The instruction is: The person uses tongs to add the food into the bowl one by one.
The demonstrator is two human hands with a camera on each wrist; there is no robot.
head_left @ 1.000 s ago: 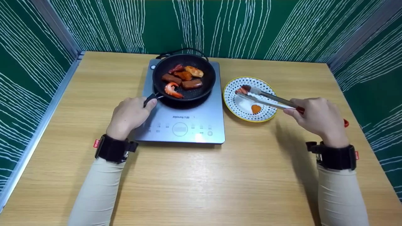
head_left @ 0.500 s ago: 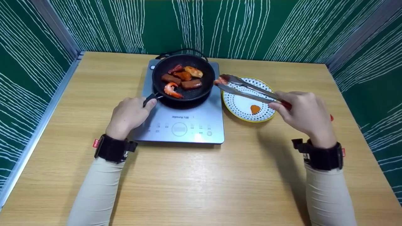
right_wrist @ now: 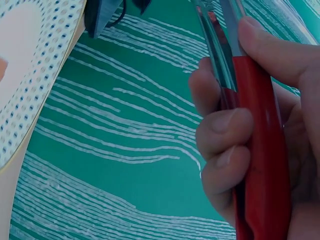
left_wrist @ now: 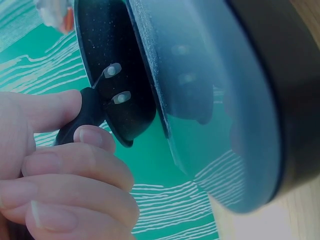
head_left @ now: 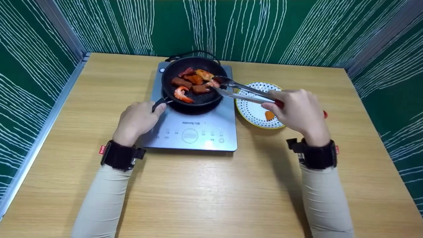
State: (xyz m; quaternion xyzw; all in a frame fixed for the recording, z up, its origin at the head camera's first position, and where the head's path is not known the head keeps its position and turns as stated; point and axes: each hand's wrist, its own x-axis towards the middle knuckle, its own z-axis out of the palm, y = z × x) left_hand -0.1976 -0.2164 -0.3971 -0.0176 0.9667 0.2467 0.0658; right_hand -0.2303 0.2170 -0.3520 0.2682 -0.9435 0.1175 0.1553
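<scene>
My left hand grips the black handle of a frying pan, thumb and fingers curled round it in the left wrist view. In the pan lie a shrimp, two brown sausage-like pieces and several reddish and golden food pieces. My right hand holds metal tongs by their red handles. At the pan's right side the tong tips pinch a small pinkish piece of food; whether it touches the pan cannot be seen.
Beneath the pan is a silver induction cooker with a touch panel. Right of it, a dotted plate with a yellow rim bears an orange piece of food. A green wall with white streaks closes off the back of the wooden table.
My right hand has moved left, carrying the pinkish piece in the tongs from over the plate to the pan's right side. The left hand keeps its grip on the pan handle.
</scene>
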